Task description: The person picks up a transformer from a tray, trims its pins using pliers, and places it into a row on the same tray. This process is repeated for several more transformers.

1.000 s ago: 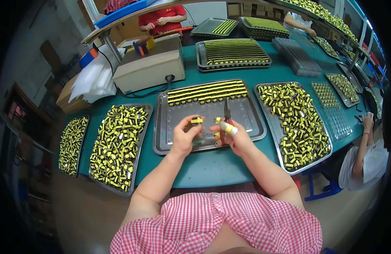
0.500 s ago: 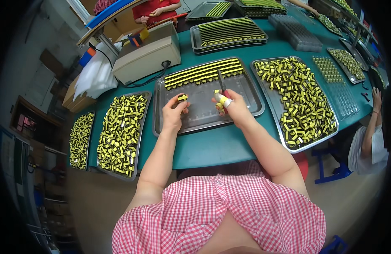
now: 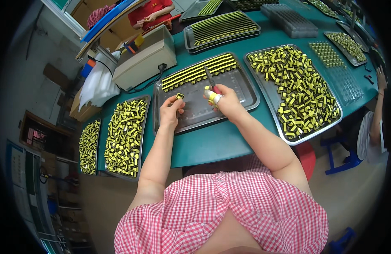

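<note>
My left hand (image 3: 169, 112) pinches a small yellow-and-black block-shaped part (image 3: 179, 96) between thumb and fingers, over the left side of a metal tray (image 3: 242, 91). Over the tray's middle, my right hand (image 3: 230, 105) is closed around a red-handled tool (image 3: 209, 77) whose long, dark, narrow end points away from me. White and yellow wrapping covers some right fingertips, and a small yellow piece shows beside them; I cannot make out whether it is held. Rows of yellow-and-black parts (image 3: 199, 75) line the tray's far half.
Trays heaped with loose parts stand at right (image 3: 303, 93), left (image 3: 127, 137) and far left (image 3: 89, 146). Behind the middle tray are a beige box-shaped device (image 3: 146, 57) with a black cable and a filled tray (image 3: 223, 31). Clear plastic trays (image 3: 290, 21) and co-workers are farther off.
The part in my left fingers has turned, showing another face. Both hands stay over the tray, closed. The whole view has shifted and tilted slightly.
</note>
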`<action>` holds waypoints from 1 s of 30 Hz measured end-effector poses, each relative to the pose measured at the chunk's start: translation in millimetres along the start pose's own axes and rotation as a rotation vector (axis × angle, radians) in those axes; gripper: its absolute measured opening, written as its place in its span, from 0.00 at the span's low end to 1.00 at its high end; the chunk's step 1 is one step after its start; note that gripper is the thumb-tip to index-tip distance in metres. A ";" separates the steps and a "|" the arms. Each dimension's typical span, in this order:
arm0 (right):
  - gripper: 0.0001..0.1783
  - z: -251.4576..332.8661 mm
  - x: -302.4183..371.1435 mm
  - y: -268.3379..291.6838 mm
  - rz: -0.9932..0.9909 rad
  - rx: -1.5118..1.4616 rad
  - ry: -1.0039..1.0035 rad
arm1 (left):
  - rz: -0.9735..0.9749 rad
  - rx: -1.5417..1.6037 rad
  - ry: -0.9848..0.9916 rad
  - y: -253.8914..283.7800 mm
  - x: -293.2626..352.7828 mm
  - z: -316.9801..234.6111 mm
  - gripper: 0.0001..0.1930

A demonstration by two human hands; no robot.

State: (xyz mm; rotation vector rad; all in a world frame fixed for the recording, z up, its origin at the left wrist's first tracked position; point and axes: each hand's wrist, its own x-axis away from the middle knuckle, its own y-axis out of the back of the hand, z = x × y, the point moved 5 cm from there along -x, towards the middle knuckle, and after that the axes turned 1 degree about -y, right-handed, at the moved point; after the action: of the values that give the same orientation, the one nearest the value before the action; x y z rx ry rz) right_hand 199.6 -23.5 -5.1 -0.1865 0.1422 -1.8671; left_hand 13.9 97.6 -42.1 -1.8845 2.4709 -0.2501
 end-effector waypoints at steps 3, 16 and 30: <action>0.12 1.6 0.2 1.7 0.007 0.018 0.015 | 0.008 -0.021 0.007 -2.0 -7.7 -0.5 0.15; 0.11 8.7 -2.7 10.4 -0.078 0.104 0.149 | -0.009 -1.347 -0.605 -43.0 -69.5 -22.1 0.11; 0.13 10.0 -0.6 7.8 -0.069 0.106 0.133 | -0.049 -1.396 -0.787 -54.5 -71.2 -20.7 0.08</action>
State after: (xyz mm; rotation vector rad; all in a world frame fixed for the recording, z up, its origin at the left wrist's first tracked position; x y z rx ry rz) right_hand 209.1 -25.3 3.1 0.0062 0.1285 -1.9509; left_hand 82.7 154.3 -19.5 -1.5821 1.9499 2.1807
